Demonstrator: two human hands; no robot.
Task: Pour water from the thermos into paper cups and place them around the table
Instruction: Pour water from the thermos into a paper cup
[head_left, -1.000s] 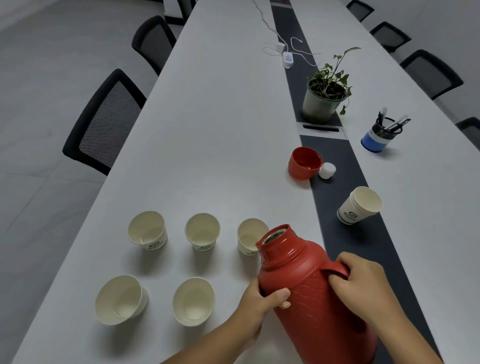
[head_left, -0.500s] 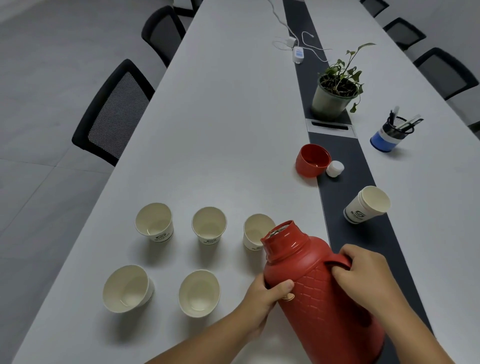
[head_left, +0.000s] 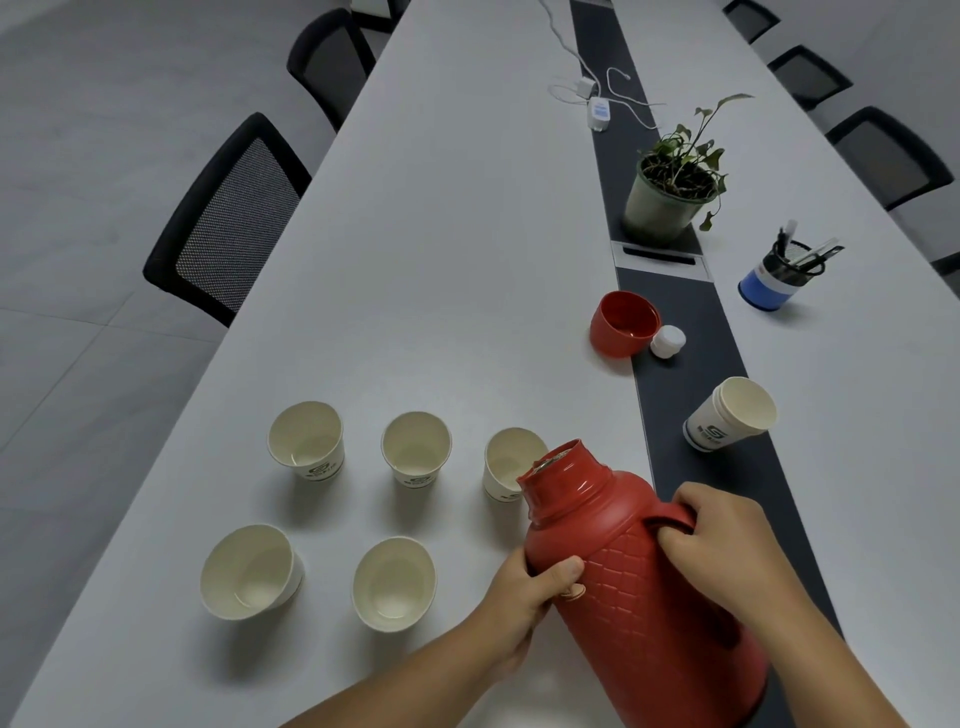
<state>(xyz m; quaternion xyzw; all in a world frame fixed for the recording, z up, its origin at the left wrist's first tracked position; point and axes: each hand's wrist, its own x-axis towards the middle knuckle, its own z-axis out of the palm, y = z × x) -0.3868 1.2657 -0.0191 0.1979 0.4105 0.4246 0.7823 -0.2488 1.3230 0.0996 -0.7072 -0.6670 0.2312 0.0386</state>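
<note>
The red thermos (head_left: 639, 592), uncapped, leans left with its mouth over the rightmost paper cup (head_left: 506, 460) of the back row. My right hand (head_left: 722, 540) grips its handle and my left hand (head_left: 530, 597) holds its body. Several more white paper cups stand on the white table (head_left: 441, 260): two in the back row (head_left: 306, 439) (head_left: 415, 447) and two in front (head_left: 249, 569) (head_left: 395, 582). A stack of cups (head_left: 730, 413) stands on the dark centre strip to the right. I cannot tell whether water is flowing.
The thermos's red cap (head_left: 623, 322) and white stopper (head_left: 667, 340) lie beyond the cups. Further back are a potted plant (head_left: 670, 187), a blue pen holder (head_left: 776, 280) and a charger with cables (head_left: 597, 106). Black chairs (head_left: 228, 218) line both table sides.
The thermos has tipped further left, bringing its mouth over the rightmost back-row cup. Both hands keep their grip.
</note>
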